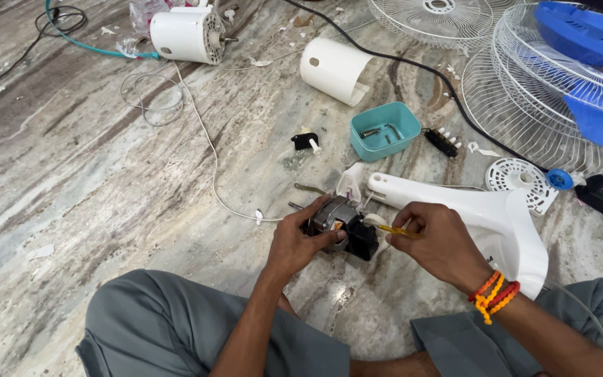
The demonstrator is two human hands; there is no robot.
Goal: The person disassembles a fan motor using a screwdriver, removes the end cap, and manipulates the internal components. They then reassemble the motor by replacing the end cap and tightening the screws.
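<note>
Streaked marble floor (pixel 71 160), white motor (pixel 186 33), teal tray (pixel 385 130), fan grilles (pixel 525 105), white cover (pixel 335 70)

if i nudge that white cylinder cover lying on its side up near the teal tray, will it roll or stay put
The white cylinder cover would probably roll, since it lies on its curved side on the smooth stone floor. It looks like a thin hollow plastic shell, so likely light and easily shoved. The teal tray beside it might stop it.

I see just a crumpled clear plastic wrapper (pixel 141 17) lying on the marble floor at the top, left of the white motor housing (pixel 188 33), and no labels, signs or screens anywhere around me.
</note>
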